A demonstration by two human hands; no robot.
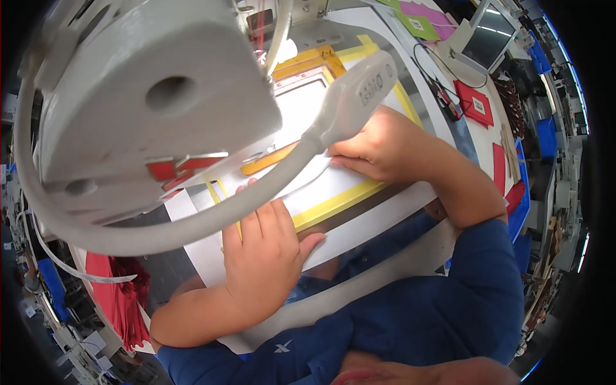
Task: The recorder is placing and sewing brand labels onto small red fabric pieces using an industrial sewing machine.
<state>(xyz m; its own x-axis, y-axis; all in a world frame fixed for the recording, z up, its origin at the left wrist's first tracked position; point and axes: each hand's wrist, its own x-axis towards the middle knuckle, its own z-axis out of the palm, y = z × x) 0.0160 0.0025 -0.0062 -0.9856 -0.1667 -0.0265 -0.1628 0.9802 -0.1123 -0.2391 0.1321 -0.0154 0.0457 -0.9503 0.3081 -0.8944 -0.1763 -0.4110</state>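
Note:
My left hand (pixel 260 263) lies flat with fingers stretched out and thumb apart, at the near left edge of a white sheet (pixel 307 200) bordered with yellow tape (pixel 343 204). Its fingertips are partly behind the bent lamp neck. Farther right, my right hand (pixel 385 151) has its fingers drawn together at the white sheet, beside the lamp head (pixel 356 93). Whatever they pinch is hidden or too small to name. Beyond the hands, an orange-yellow frame (pixel 308 62) surrounds a brightly lit white area, partly covered by the large pale sewing machine head (pixel 128 109).
The grey lamp neck (pixel 192 228) arches low across the left and middle. Red fabric pieces (pixel 119 305) are heaped at the left edge. To the right are a red packet (pixel 473 104), a screen (pixel 491 38), cables and a blue bin (pixel 521 192). Green sheets (pixel 414 25) lie at the back.

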